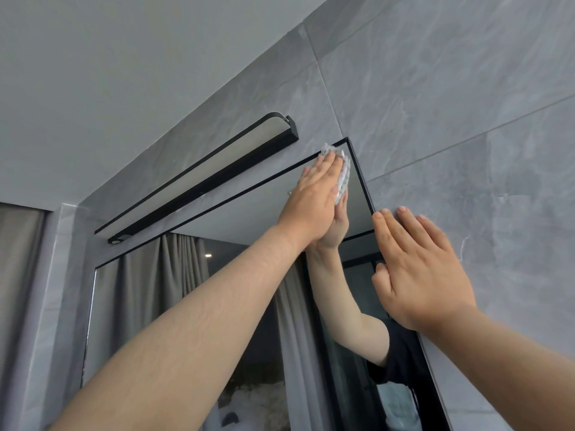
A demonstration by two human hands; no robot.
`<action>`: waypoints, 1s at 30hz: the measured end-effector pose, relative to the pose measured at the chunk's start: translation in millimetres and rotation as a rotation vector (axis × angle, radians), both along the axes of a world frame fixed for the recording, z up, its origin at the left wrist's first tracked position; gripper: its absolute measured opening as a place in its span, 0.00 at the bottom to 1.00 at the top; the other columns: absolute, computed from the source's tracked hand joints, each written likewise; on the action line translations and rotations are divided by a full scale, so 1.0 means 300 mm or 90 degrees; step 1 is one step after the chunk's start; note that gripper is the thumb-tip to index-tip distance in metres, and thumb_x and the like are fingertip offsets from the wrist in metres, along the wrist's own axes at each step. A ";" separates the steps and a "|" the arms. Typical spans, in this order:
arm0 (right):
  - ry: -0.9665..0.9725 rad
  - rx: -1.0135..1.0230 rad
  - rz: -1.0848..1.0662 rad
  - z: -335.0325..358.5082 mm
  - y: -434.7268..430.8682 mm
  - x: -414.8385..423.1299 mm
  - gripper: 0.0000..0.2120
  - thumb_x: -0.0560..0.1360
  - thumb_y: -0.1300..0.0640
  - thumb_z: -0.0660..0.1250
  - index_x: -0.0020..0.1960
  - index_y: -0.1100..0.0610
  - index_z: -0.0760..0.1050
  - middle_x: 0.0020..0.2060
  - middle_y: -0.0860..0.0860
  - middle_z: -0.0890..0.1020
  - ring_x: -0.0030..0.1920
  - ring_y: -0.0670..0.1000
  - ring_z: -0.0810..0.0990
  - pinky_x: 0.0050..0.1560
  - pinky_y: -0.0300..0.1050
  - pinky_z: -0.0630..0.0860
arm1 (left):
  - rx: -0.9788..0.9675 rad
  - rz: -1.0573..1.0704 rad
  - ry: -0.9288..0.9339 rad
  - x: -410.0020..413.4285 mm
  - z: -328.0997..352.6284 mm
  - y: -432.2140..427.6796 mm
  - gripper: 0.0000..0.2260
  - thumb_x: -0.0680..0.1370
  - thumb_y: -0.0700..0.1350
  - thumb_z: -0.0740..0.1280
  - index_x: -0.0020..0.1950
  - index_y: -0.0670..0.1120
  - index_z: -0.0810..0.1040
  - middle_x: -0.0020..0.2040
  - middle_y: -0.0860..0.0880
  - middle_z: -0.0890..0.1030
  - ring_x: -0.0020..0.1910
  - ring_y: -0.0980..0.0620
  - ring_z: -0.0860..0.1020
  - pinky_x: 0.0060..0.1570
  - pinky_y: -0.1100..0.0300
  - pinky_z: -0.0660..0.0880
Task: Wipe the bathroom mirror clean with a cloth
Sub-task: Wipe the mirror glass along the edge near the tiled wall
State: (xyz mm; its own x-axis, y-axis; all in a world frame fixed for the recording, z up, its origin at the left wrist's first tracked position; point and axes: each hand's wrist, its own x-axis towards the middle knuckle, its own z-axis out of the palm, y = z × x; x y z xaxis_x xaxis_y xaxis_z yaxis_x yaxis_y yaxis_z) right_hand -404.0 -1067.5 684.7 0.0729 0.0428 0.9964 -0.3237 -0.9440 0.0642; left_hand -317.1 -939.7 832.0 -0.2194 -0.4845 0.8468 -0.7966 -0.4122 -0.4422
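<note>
The left hand (314, 197) presses a white cloth (342, 178) flat against the mirror (249, 209) in its upper right corner, fingers straight and together, the cloth showing only as a crumpled edge above the fingertips and a strip along the hand's right side. The right hand (420, 272) lies open on the mirror's black frame (361, 175) lower down the right edge, fingers straight and spread a little onto the grey tiled wall (466, 104), holding nothing (it looks like a brace for the reach). The mirror's long axis runs down and to the left from the cloth, so the unwiped glass lies below and leftward of the left hand, which is the nearer one to it. A black light bar (199, 178) sits just above the top edge. How much cloth is under the palm is hidden, the mirror's lower part is cut off, and any smears on the glass are hard to make out among the reflected curtains (174, 275).
</note>
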 end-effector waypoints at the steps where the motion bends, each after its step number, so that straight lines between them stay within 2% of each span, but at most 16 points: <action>1: 0.002 -0.001 0.000 0.000 0.000 0.001 0.33 0.74 0.51 0.49 0.75 0.66 0.65 0.71 0.61 0.72 0.75 0.62 0.65 0.75 0.58 0.58 | 0.016 -0.001 -0.011 0.011 -0.039 0.009 0.24 0.83 0.42 0.48 0.80 0.45 0.53 0.81 0.49 0.52 0.80 0.55 0.46 0.78 0.56 0.42; 4: 0.003 0.000 -0.003 0.000 -0.003 0.000 0.34 0.74 0.51 0.49 0.75 0.65 0.65 0.72 0.61 0.71 0.75 0.61 0.65 0.75 0.58 0.58 | 0.035 0.006 -0.015 0.044 -0.078 0.013 0.25 0.82 0.44 0.47 0.80 0.45 0.53 0.81 0.48 0.52 0.80 0.55 0.46 0.78 0.57 0.42; 6: 0.008 0.001 -0.009 0.003 -0.002 -0.001 0.34 0.73 0.51 0.49 0.76 0.65 0.64 0.72 0.60 0.71 0.75 0.61 0.65 0.75 0.58 0.57 | -0.036 0.002 0.028 0.067 -0.032 0.035 0.25 0.82 0.45 0.46 0.80 0.45 0.54 0.81 0.47 0.54 0.80 0.52 0.49 0.78 0.55 0.44; 10: 0.018 0.007 -0.020 0.000 -0.005 0.001 0.35 0.73 0.51 0.48 0.76 0.65 0.63 0.73 0.60 0.70 0.76 0.61 0.64 0.75 0.58 0.57 | -0.172 0.016 0.162 0.218 0.042 0.173 0.22 0.85 0.45 0.47 0.81 0.50 0.52 0.81 0.51 0.53 0.79 0.54 0.48 0.78 0.54 0.47; 15: 0.016 0.002 -0.023 -0.002 -0.005 0.002 0.35 0.72 0.51 0.49 0.76 0.65 0.63 0.72 0.60 0.71 0.75 0.62 0.64 0.75 0.58 0.56 | -0.308 0.032 0.297 0.436 -0.014 0.364 0.22 0.86 0.48 0.47 0.81 0.53 0.51 0.81 0.54 0.51 0.79 0.53 0.50 0.78 0.50 0.52; 19: 0.017 0.002 -0.033 0.001 -0.005 0.005 0.35 0.72 0.51 0.49 0.76 0.65 0.62 0.73 0.60 0.70 0.76 0.61 0.64 0.76 0.58 0.56 | -0.415 0.059 0.445 0.630 -0.120 0.568 0.22 0.85 0.45 0.49 0.81 0.48 0.55 0.81 0.48 0.55 0.79 0.49 0.54 0.78 0.51 0.50; 22: 0.019 0.001 -0.040 0.000 -0.005 0.005 0.35 0.72 0.51 0.48 0.77 0.65 0.62 0.73 0.60 0.70 0.76 0.61 0.63 0.76 0.58 0.57 | -0.473 0.045 0.563 0.725 -0.228 0.668 0.24 0.84 0.51 0.49 0.80 0.51 0.55 0.80 0.48 0.57 0.78 0.48 0.57 0.77 0.49 0.53; 25: 0.018 0.000 -0.043 -0.003 -0.004 0.006 0.35 0.72 0.51 0.49 0.76 0.65 0.62 0.73 0.59 0.71 0.76 0.61 0.63 0.75 0.58 0.57 | -0.480 0.031 0.547 0.731 -0.274 0.669 0.24 0.84 0.47 0.48 0.81 0.51 0.52 0.81 0.51 0.53 0.79 0.53 0.51 0.78 0.53 0.48; 30: 0.011 -0.001 -0.039 -0.005 -0.003 0.006 0.34 0.73 0.51 0.49 0.76 0.65 0.62 0.72 0.60 0.71 0.76 0.61 0.64 0.75 0.59 0.57 | -0.469 0.010 0.517 0.686 -0.265 0.631 0.24 0.84 0.44 0.48 0.81 0.49 0.51 0.81 0.51 0.51 0.79 0.55 0.48 0.78 0.53 0.45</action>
